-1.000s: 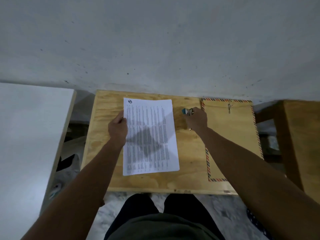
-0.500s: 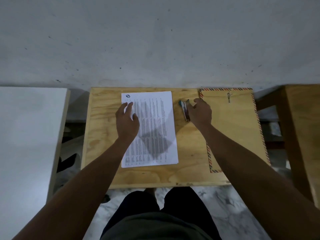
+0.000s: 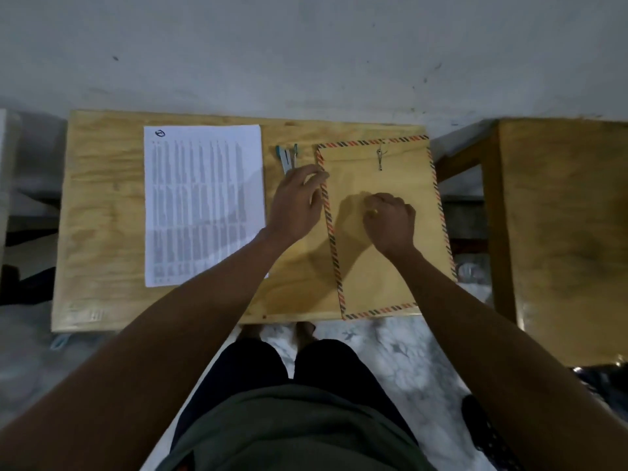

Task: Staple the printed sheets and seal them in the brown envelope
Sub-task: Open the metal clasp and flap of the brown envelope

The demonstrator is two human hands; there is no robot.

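Biggest risk from here: the brown envelope (image 3: 384, 232) gets handled while the printed sheets (image 3: 204, 205) are possibly not stapled yet (no staple can be made out at the corners, too dim and small to tell). If the envelope is opened and filled first, loose pages would end up sealed inside.

The left hand (image 3: 295, 207) is placed at the envelope's left striped edge, fingers (image 3: 314, 173) loosely extended and touching that border, nothing gripped. The right hand (image 3: 390, 220) is curled over the middle of the envelope; whether anything is pinched under it can't be told.

The stapler (image 3: 287, 158) is lying on the tabletop (image 3: 102, 205) between the sheets and the envelope, just beyond the left hand's fingertips. It could easily be knocked if the envelope is dragged leftward. The envelope's near edge is also sitting right at the tabletop's front edge, so a careless tug might send it sliding off toward the floor.

The string clasp (image 3: 380, 158) at the envelope's far end is not being touched. Also around: a second wooden table (image 3: 564, 232) off to the right, well apart from everything. Nothing is seen blocking the sheets.
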